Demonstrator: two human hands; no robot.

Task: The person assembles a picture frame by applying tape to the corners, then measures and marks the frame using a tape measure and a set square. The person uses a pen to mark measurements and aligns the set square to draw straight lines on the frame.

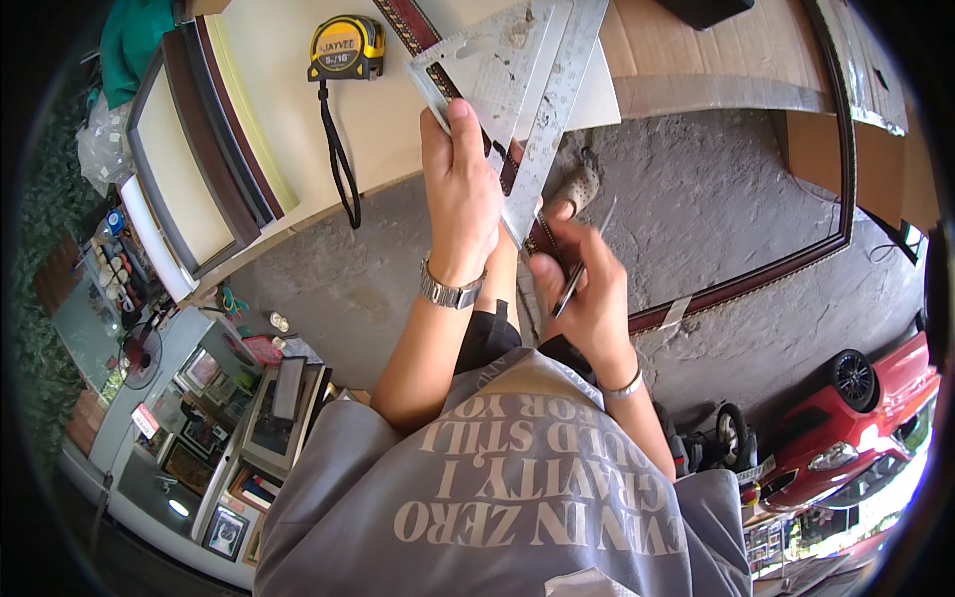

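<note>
My left hand (pixel 460 204), with a steel watch on its wrist, is closed around a metal triangular square (pixel 507 75) and a dark red picture-frame moulding (pixel 406 22) beneath it. The square's straight edge runs slantwise across the moulding, whose end (pixel 540 239) shows below. Close to that end, my right hand (pixel 589 289) grips a slim dark pen-like tool (pixel 571 289) between thumb and fingers; its exact kind is unclear. On the pale tabletop (pixel 269 80), a yellow and black tape measure (pixel 345 50) lies left of the square, its black strap (pixel 341 164) hanging over the edge.
Frame pieces (pixel 204 149) stand at the table's left end. A large dark red frame (pixel 766 289) is at the right, near cardboard (pixel 716 80). Below lies a concrete floor (pixel 716 179), with a shoe (pixel 577 189) on it. A red car (pixel 846 428) is farther right.
</note>
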